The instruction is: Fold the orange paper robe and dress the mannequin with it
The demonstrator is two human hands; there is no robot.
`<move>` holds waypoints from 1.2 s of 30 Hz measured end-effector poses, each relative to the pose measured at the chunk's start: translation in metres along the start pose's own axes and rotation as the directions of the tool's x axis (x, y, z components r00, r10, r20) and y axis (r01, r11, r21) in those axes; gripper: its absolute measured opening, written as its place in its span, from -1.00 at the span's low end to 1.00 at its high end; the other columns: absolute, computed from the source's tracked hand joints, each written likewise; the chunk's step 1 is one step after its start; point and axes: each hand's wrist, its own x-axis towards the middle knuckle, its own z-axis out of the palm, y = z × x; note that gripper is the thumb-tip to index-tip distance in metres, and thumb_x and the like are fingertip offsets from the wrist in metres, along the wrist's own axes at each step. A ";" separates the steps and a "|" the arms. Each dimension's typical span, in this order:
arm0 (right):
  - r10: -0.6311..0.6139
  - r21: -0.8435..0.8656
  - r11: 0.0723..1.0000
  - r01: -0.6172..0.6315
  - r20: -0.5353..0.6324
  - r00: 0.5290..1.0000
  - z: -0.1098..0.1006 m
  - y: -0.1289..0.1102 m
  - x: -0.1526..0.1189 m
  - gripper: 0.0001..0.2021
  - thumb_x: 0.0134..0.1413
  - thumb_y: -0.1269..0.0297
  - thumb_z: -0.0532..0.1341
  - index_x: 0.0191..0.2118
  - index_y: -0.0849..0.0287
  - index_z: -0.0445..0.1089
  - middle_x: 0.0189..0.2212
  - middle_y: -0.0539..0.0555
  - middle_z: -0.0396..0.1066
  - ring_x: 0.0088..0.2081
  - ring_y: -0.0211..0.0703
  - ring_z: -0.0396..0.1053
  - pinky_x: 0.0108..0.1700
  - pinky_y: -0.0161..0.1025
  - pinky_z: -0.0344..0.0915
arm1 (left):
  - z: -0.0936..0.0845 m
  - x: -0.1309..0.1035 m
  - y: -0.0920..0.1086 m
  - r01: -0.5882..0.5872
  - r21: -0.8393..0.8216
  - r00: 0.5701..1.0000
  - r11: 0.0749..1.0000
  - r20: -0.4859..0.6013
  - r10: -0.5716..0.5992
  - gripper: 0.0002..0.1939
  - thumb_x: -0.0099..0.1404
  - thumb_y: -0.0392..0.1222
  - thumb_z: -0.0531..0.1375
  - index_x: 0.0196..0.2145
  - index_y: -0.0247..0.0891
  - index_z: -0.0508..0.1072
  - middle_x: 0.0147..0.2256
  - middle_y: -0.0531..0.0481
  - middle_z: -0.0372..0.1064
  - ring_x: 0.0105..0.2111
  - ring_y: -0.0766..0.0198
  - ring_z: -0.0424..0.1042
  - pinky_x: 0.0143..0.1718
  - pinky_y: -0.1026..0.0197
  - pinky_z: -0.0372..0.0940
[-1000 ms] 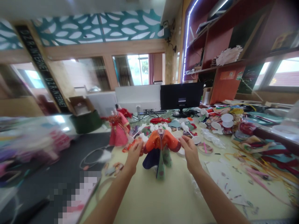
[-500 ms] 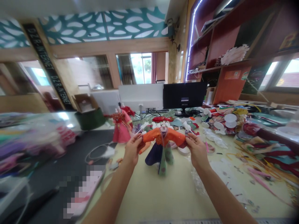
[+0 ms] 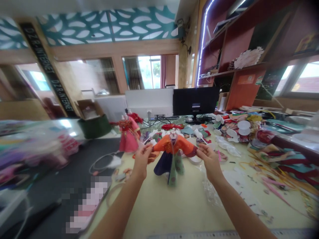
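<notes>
A miniature doll costume [image 3: 171,146] with an orange top, dark red cuffs and a navy and green patterned skirt stands upright in front of me. My left hand [image 3: 144,158] pinches the end of its left-hand sleeve, thumb and fingers closed. On the other side my right hand [image 3: 208,157] grips the opposite cuff between thumb and fingers. Both sleeves are stretched outward and droop slightly. The skirt hangs down over the pale green tabletop [image 3: 159,205]. Behind the costume's left sleeve, a pink and red doll dress [image 3: 128,136] stands on the table.
Behind stand a black monitor [image 3: 195,101] and a white monitor [image 3: 149,101]. Fabric scraps and white spools [image 3: 243,126] pile up at the right. Clear plastic film [image 3: 210,189] lies near my right forearm. A metal ruler [image 3: 224,234] runs along the front edge. A dark mat [image 3: 99,149] covers the left.
The costume's sleeves have dropped a little at their ends, and both hands are slightly lower. White stick ends seen by the hands earlier show less clearly. The view has shifted slightly.
</notes>
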 end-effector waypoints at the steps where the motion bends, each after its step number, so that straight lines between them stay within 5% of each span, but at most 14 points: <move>1: -0.022 -0.026 0.999 0.022 -0.013 1.000 -0.002 0.000 -0.002 -0.55 -0.30 0.15 0.30 -0.22 0.25 0.28 -0.34 0.13 0.37 -0.29 -0.05 0.34 -0.15 -0.03 0.26 | 0.001 -0.003 -0.004 -0.029 0.036 0.999 0.999 -0.033 0.030 -0.62 0.05 -0.12 0.20 -0.17 -0.32 0.33 -0.37 -0.06 0.38 -0.47 0.32 0.41 -0.55 0.33 0.28; 4: -0.180 -0.195 0.965 0.175 -0.010 0.984 -0.002 -0.003 -0.010 -0.61 -0.21 0.16 0.26 -0.19 0.20 0.29 -0.22 0.15 0.34 -0.19 -0.02 0.30 -0.03 0.02 0.16 | 0.004 -0.011 -0.011 -0.146 0.135 0.978 0.980 -0.127 0.164 -0.60 0.08 -0.14 0.20 -0.11 -0.27 0.31 -0.20 -0.10 0.32 -0.19 0.24 0.37 -0.22 0.20 0.29; 6: -0.328 -0.344 0.876 0.338 0.089 0.940 0.002 -0.007 -0.013 -0.65 -0.09 0.17 0.20 -0.13 0.18 0.27 -0.17 0.16 0.33 -0.14 -0.02 0.28 -0.02 0.01 0.15 | 0.007 -0.014 -0.009 -0.309 0.267 0.934 0.913 -0.094 0.344 -0.61 0.08 -0.16 0.20 -0.10 -0.25 0.32 -0.11 -0.10 0.29 -0.06 0.20 0.28 -0.02 0.13 0.18; 9: -0.451 -0.432 0.739 0.517 0.253 0.856 0.015 -0.017 -0.009 -0.62 0.01 0.20 0.13 -0.03 0.17 0.21 -0.07 0.19 0.28 -0.06 -0.02 0.25 0.00 -0.01 0.16 | 0.011 -0.009 0.006 -0.601 0.489 0.778 0.632 0.180 0.602 -0.58 0.12 -0.17 0.18 -0.04 -0.24 0.29 -0.02 -0.13 0.26 0.03 0.15 0.21 0.07 0.06 0.08; 12: -0.475 -0.453 0.668 0.590 0.350 0.807 0.030 -0.027 0.002 -0.56 0.00 0.18 0.14 0.03 0.18 0.18 -0.03 0.19 0.25 0.00 0.02 0.20 0.04 0.01 0.12 | 0.017 0.002 0.027 -0.705 0.526 0.704 0.476 0.438 0.559 -0.46 0.12 -0.14 0.19 0.07 -0.19 0.20 0.05 -0.12 0.21 0.07 0.11 0.17 0.07 0.03 0.08; 17: -0.450 -0.439 0.607 0.663 0.498 0.742 0.049 -0.033 0.013 -0.54 -0.06 0.25 0.18 0.03 0.17 0.21 -0.05 0.18 0.29 0.00 0.06 0.20 0.05 0.04 0.11 | 0.031 0.012 0.046 -0.731 0.478 0.676 0.488 0.608 0.417 -0.37 0.04 -0.18 0.24 0.09 -0.17 0.21 0.02 -0.12 0.28 0.04 0.04 0.21 0.09 0.01 0.03; 30: -0.510 -0.449 0.549 0.706 0.489 0.708 0.055 -0.026 0.011 -0.60 -0.06 0.36 0.17 -0.02 0.19 0.24 -0.15 0.16 0.33 -0.09 0.04 0.23 0.00 0.00 0.15 | 0.044 0.010 0.043 -0.736 0.546 0.677 0.399 0.597 0.431 -0.46 0.04 -0.23 0.21 0.02 -0.17 0.27 -0.14 -0.07 0.39 -0.16 0.06 0.32 -0.02 0.05 0.11; 36: -0.513 -0.440 0.544 0.714 0.499 0.698 0.055 -0.028 0.011 -0.63 -0.05 0.34 0.17 -0.04 0.19 0.25 -0.16 0.15 0.34 -0.10 0.03 0.23 0.00 -0.01 0.15 | 0.043 0.007 0.040 -0.688 0.481 0.717 0.542 0.567 0.406 -0.38 0.00 -0.28 0.23 0.06 -0.16 0.22 -0.08 -0.09 0.35 -0.07 0.05 0.29 0.01 0.04 0.09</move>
